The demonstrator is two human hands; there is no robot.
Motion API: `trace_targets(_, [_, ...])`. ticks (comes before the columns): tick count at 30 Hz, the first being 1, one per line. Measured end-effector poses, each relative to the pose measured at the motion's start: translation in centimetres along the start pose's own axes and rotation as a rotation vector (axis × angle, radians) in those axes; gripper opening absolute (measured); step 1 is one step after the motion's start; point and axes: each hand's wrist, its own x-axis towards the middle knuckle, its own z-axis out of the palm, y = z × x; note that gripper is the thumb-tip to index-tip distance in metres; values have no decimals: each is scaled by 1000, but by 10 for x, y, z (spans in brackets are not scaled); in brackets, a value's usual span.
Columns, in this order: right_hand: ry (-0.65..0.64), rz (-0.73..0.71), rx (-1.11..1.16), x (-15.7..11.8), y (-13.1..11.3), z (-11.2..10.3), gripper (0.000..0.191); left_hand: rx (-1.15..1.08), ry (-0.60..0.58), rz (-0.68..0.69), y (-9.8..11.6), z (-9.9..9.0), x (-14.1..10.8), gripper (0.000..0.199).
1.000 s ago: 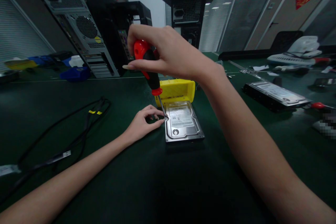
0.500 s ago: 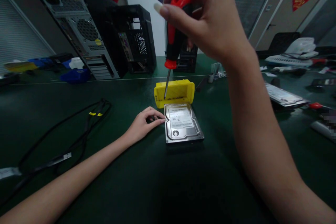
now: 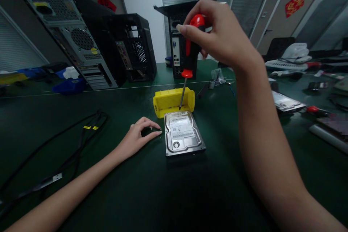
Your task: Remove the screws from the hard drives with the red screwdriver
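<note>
Gripping 1 screwdriver [image 3: 187,74], right hand [image 3: 221,34] aloft, left hand [image 3: 135,139] slightly parted, just beside 1 hard drive [image 3: 182,132]

"How does the right forearm [image 3: 268,145] look?"
"Slim and bare, same as the left forearm [image 3: 84,186]."
"And the right hand [image 3: 223,29]?"
"Bare too, with 1 long thumbnail [image 3: 180,28] jutting past the fingertip. The left hand [image 3: 133,139] is bare, its fingers slender."

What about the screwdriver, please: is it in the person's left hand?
No, the right hand holds the screwdriver, while the left hand lies beside the hard drive.
</note>
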Motion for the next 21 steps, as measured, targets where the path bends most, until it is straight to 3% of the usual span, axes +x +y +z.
trace_targets(4, [135, 184, 31, 8, 12, -8, 27, 131, -113, 21, -4, -8, -5, 28])
trace_targets(7, [182, 511, 165, 11, 32, -13, 33, 139, -127, 80, -5, -6, -4, 25])
trace_targets(10, [5, 666, 192, -3, 64, -10, 39, 141, -124, 95, -6, -1, 0, 25])
trace_targets(15, [-497, 795, 97, -64, 116, 16, 31, 107, -90, 80, -10, 0, 6, 26])
trace_targets(18, [-657, 763, 8, -99, 126, 31, 30, 85, -105, 62, -12, -1, 7, 27])
trace_targets(21, [-748, 679, -47, -118, 118, 40, 30, 127, -129, 88, -13, 0, 6, 27])
